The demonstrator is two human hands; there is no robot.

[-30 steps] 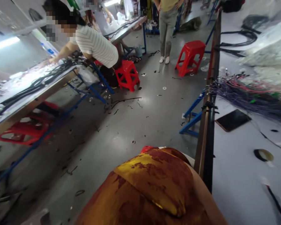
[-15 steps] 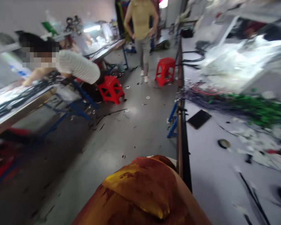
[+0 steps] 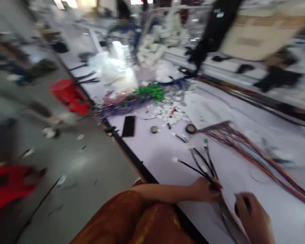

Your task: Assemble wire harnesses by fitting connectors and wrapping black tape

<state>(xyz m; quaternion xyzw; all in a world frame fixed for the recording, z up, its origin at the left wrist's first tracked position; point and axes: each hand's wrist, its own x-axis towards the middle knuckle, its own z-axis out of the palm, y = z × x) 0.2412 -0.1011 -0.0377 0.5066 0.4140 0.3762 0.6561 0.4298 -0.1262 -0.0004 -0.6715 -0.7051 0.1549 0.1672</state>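
My left hand (image 3: 205, 189) reaches across the table edge and closes around a bunch of black cables (image 3: 200, 167) with white and green end pieces. My right hand (image 3: 251, 217) is just right of it at the lower edge of the view, over the cables' lower ends, and blur hides whether it grips anything. A long bundle of multicoloured wires (image 3: 251, 157) lies to the right on the white work table (image 3: 152, 157).
A dark tablet or phone (image 3: 128, 126), two small tape rolls (image 3: 190, 128), scattered white pieces (image 3: 169, 115) and a wire bundle with green ends (image 3: 151, 92) lie farther along the table. White plastic (image 3: 114, 67) is heaped beyond. Red stools (image 3: 69, 96) stand on the littered floor to the left.
My view has swung right from the aisle onto the work table. Both hands and the black cables have come into view; neither hand showed earlier.
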